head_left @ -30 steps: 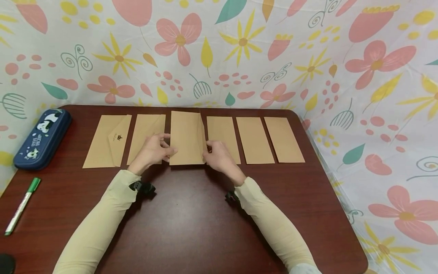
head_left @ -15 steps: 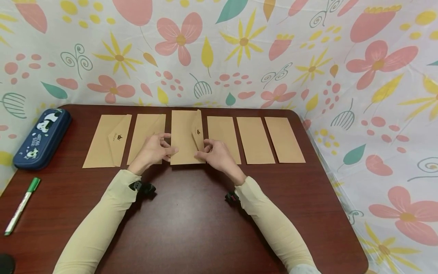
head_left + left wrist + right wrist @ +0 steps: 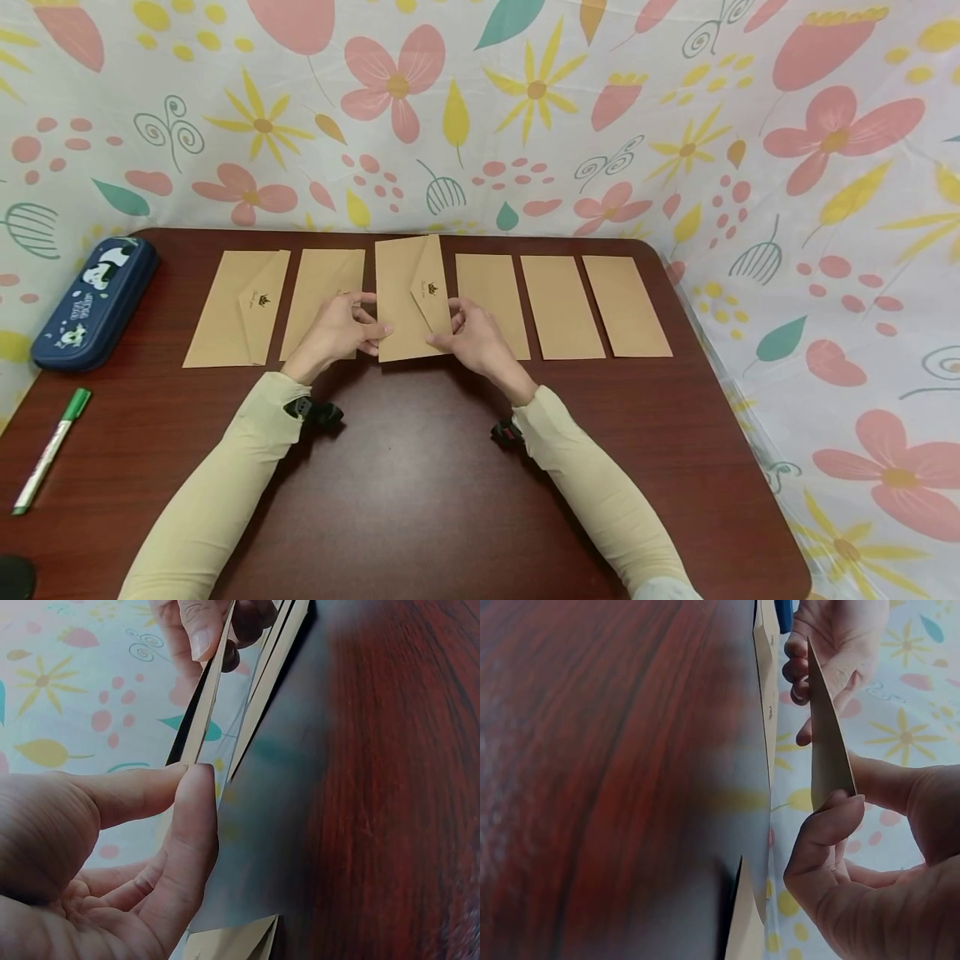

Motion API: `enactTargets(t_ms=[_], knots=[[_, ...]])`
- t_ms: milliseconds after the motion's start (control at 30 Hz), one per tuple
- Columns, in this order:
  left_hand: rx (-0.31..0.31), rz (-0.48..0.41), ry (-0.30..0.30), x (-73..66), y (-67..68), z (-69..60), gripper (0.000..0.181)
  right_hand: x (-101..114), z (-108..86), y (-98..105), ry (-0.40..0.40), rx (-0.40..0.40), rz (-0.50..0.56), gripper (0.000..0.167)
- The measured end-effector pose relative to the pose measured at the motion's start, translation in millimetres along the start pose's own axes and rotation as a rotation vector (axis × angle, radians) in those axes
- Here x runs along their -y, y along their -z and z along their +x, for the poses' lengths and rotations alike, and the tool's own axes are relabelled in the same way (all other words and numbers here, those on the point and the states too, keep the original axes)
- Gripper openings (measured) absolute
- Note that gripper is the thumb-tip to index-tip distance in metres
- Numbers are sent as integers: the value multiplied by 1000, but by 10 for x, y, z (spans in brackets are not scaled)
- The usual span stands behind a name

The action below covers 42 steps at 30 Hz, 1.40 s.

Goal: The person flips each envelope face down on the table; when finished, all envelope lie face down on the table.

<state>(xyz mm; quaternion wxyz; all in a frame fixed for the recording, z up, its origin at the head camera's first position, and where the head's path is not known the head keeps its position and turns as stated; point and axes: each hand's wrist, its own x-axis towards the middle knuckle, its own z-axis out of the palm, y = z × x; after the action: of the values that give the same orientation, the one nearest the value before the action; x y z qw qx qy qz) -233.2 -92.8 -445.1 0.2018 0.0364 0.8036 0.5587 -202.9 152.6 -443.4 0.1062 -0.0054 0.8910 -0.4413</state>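
A brown paper envelope [image 3: 401, 300] is raised off the table between both hands, its pointed flap with a small crown print folded over at the right. My left hand [image 3: 341, 327] pinches its left edge between thumb and fingers, as the left wrist view confirms. On the opposite edge, my right hand [image 3: 477, 337] grips with the thumb in front and fingers behind. In the right wrist view the envelope [image 3: 827, 742] appears edge-on, above the tabletop. Two envelopes lie left of it: one shows its crown-printed flap [image 3: 262, 304], the other [image 3: 315, 275] is partly covered by my left hand.
Three plain brown envelopes lie in a row to the right, the nearest [image 3: 487, 275] partly behind my right hand, then a middle one [image 3: 562, 308] and an end one [image 3: 626, 308]. A blue pencil case [image 3: 93, 304] and a green-capped marker [image 3: 51, 450] are at the left.
The envelope's flap has come over from the far right edge onto its face, showing the crown. My right thumb has moved onto the front, and the envelope has tilted slightly.
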Motion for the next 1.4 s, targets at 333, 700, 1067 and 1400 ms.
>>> enactTargets(t_ms=[333,700,1067,1400], knots=[[13,-15,-8,38,-32,25,74,-41,-30,21,40,-3,145,57],[-42,87,-12,-6,-179,9,76,67,-91,42,70,42,420,52],[-267,436,-389,-108,-385,-92,58,102,-107,27,91,63,471,59],[-155,179,-396,-156,-380,-120,44,151,-107,1,144,117,481,60]])
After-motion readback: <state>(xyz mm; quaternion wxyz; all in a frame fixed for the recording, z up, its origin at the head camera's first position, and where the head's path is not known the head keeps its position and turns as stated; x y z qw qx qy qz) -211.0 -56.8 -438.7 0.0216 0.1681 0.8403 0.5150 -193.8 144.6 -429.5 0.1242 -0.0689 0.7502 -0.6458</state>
